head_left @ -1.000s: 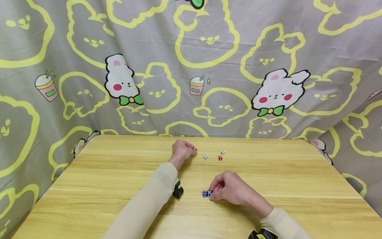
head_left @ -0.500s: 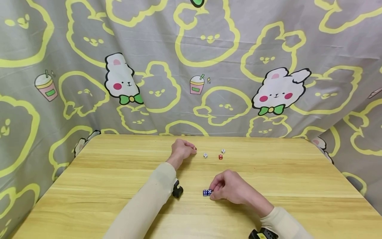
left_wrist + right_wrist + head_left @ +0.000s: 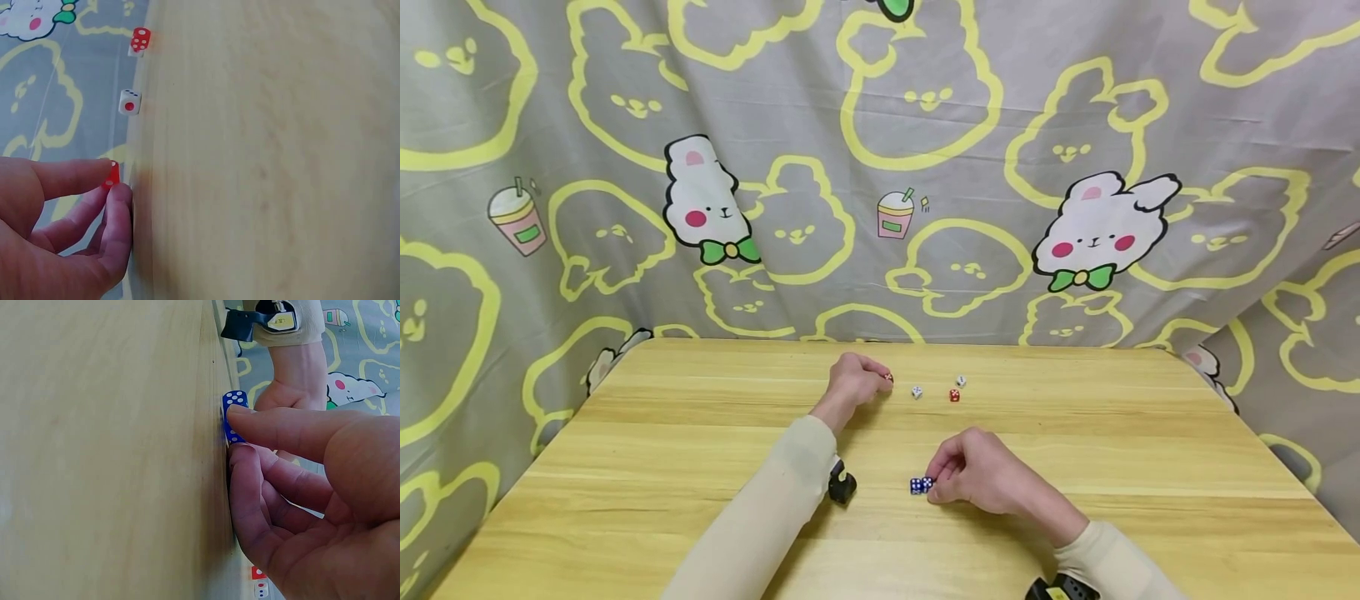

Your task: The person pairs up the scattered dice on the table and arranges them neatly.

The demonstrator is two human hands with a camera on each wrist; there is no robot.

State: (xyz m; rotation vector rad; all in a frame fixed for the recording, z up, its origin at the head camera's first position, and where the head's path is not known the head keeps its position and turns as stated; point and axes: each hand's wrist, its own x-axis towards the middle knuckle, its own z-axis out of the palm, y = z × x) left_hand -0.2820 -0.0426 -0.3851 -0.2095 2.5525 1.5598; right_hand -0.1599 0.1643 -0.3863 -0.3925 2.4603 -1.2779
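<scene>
At the far side of the table, my left hand [image 3: 852,383] pinches a red die [image 3: 112,175] between thumb and fingers. Just to its right lies a white die [image 3: 917,392], apart from the fingers. Closer to me, my right hand [image 3: 981,471] pinches a blue die [image 3: 927,483] with thumb and fingertips. A second blue die [image 3: 915,487] stands against its left side on the table. In the right wrist view the thumb covers part of the blue dice [image 3: 234,398].
Another red die [image 3: 954,395] and a white die [image 3: 961,381] lie close together at the back, right of the left hand. The wooden table [image 3: 700,433] ends at a patterned grey curtain [image 3: 820,275].
My left hand has shifted slightly left and towards me, with the red die between its fingers. The right hand and the blue dice have stayed in place.
</scene>
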